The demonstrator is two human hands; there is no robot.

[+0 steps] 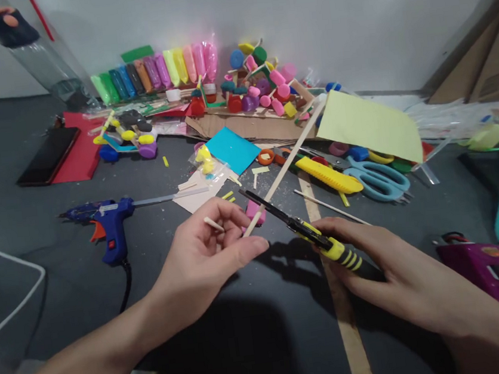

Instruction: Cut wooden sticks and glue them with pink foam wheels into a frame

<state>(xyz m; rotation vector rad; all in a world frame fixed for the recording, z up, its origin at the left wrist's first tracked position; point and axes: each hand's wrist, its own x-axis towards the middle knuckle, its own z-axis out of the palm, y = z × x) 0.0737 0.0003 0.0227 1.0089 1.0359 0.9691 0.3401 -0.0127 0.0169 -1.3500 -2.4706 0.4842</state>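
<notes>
My left hand (199, 259) is closed around the near end of a long pale wooden stick (289, 161), which slants up and away to the right. A short stick piece (213, 224) also pokes out between its fingers. In my right hand (390, 273) is a pair of pliers (321, 239) with yellow and black handles. Their dark, narrow jaws lie across the long stick near my left fingers; whether they grip it I cannot tell. Behind my left fingertips, a pink block (256, 212) is partly hidden.
A blue glue gun (117, 229) lies to the left. Ahead are a small clay-wheeled model (129, 137), a blue card (232, 150), a yellow cutter knife (326, 173) and blue-handled scissors (377, 178). Packs of coloured clay (150, 72) line the wall beside a bottle (49, 68).
</notes>
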